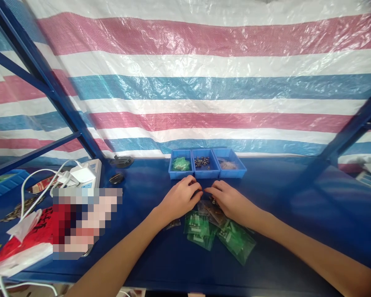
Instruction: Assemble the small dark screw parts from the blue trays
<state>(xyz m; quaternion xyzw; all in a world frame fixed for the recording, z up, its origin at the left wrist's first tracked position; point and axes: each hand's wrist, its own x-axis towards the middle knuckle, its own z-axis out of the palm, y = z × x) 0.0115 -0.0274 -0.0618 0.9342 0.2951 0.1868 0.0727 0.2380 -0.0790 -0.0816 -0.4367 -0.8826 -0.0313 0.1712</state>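
Note:
My left hand (181, 198) is over the middle of the blue table, fingers curled and tips together. Whatever they pinch is too small or hidden to make out. Facing it, my right hand (231, 202) has its thumb and fingers bent inward, the tips close to the left ones. Small dark metal pieces (214, 201) show beneath the right fingers, beside a clear bag (212, 212) with brownish pieces. Nearer to me lie green plastic bags (199, 231) with pale pieces inside, and another green bag (237, 241) under my right wrist. A small clear bag (173, 224) is partly hidden by my left wrist.
Behind my hands stand three joined blue bins: one with a green bag (181, 164), one with small metal parts (202, 162), one with clear bags (228, 165). To the left are a power strip (94, 175) with white cables, a red bag (46, 231) and a black object (116, 178).

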